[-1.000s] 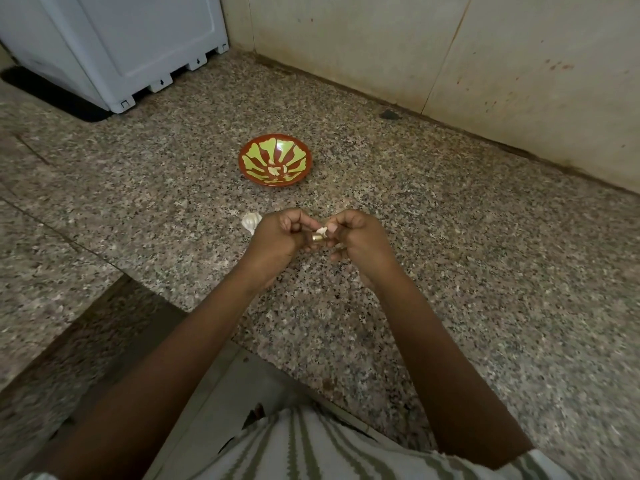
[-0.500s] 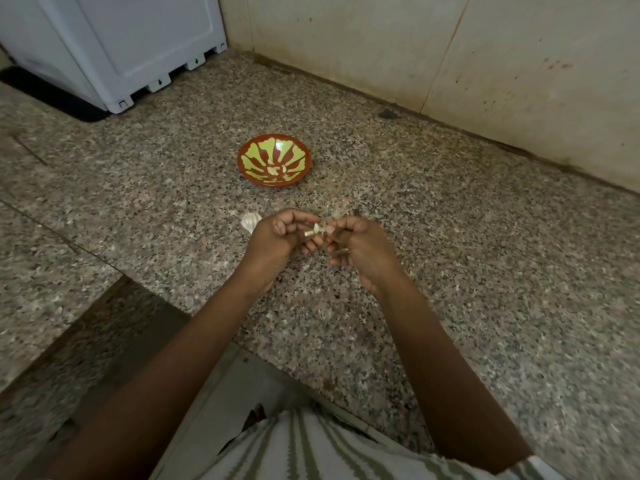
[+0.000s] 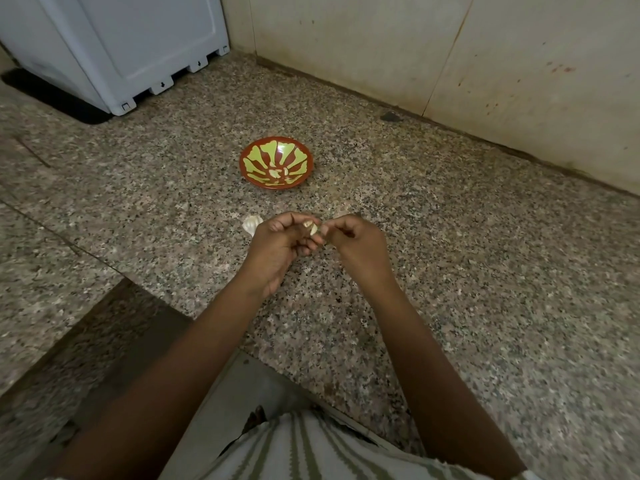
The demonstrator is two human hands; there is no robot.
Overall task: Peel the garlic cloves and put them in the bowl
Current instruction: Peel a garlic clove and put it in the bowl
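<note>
1. Garlic clove [image 3: 313,230], head view: it is held above the desk [image 3: 485,271], on the near side of the bowl [image 3: 298,157]. The left hand [image 3: 277,244] curls round it. The right hand [image 3: 356,240] pinches its end, probably loose skin, though blur hides that.
2. Risk: the slick clove could squirt out of the pinch and roll away from the bowl.
3. Risk: a hard tug may shred the skin, and scraps could end up among the peeled cloves [image 3: 277,173] inside the bowl.
4. Risk: the left wrist could knock the pale garlic piece [image 3: 252,225], which lies nearer than the bowl.
5. Writing: none is readable. The white appliance [image 3: 121,39] beyond the bowl shows only small arrow marks.
</note>
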